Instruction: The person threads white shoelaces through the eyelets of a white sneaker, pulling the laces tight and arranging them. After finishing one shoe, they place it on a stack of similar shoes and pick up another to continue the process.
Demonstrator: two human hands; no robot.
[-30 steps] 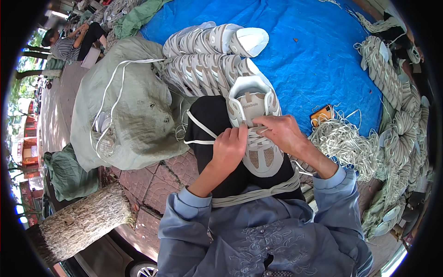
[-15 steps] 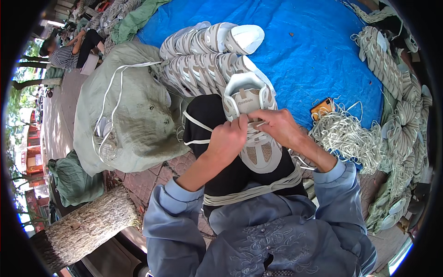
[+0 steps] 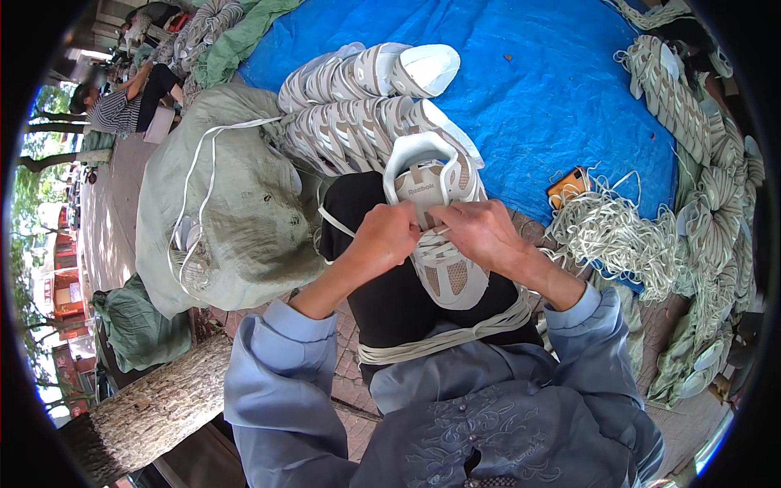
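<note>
We note left hand (image 3: pixel 389 237) and right hand (image 3: pixel 480 232) pinching lace on white sneaker (image 3: pixel 435 211), frame centre; sneaker rows (image 3: pixel 358 98) above; grey-green sack (image 3: pixel 236 203) left; lace pile (image 3: pixel 610 236) right.

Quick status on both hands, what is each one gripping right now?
Left hand: closed, pinching a white lace at the white sneaker on the lap.
Right hand: closed, fingers pinched on the sneaker's lacing.
</note>
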